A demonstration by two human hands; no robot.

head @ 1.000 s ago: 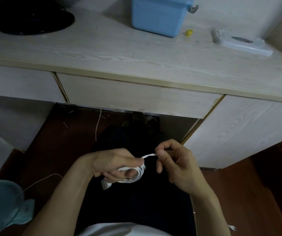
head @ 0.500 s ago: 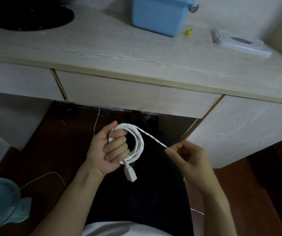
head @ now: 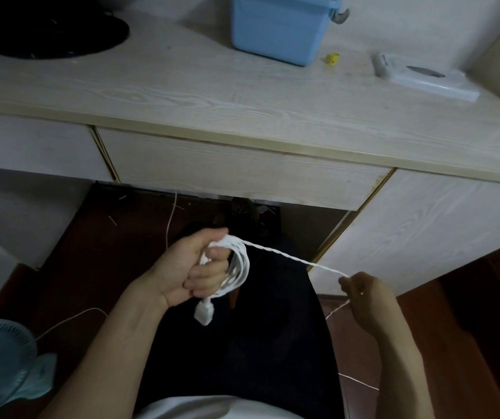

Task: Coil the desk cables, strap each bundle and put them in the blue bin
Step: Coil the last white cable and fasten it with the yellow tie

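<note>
Gripping the white cable coil (head: 238,269), left hand (head: 188,267) now holds it upright while right hand (head: 363,293), pinching, draws the strand rightward—coiling continues, unstrapped.

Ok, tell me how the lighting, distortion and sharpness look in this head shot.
Head view: dim overall, the desk top evenly lit, no glare, while the floor under it and the dark lap fall into shadow; wide-angle bowing curves the desk's front edge; the white cable coil in the left hand reads bright and fairly sharp; the right hand is darker and softer; the blue bin is cropped at the top.
</note>
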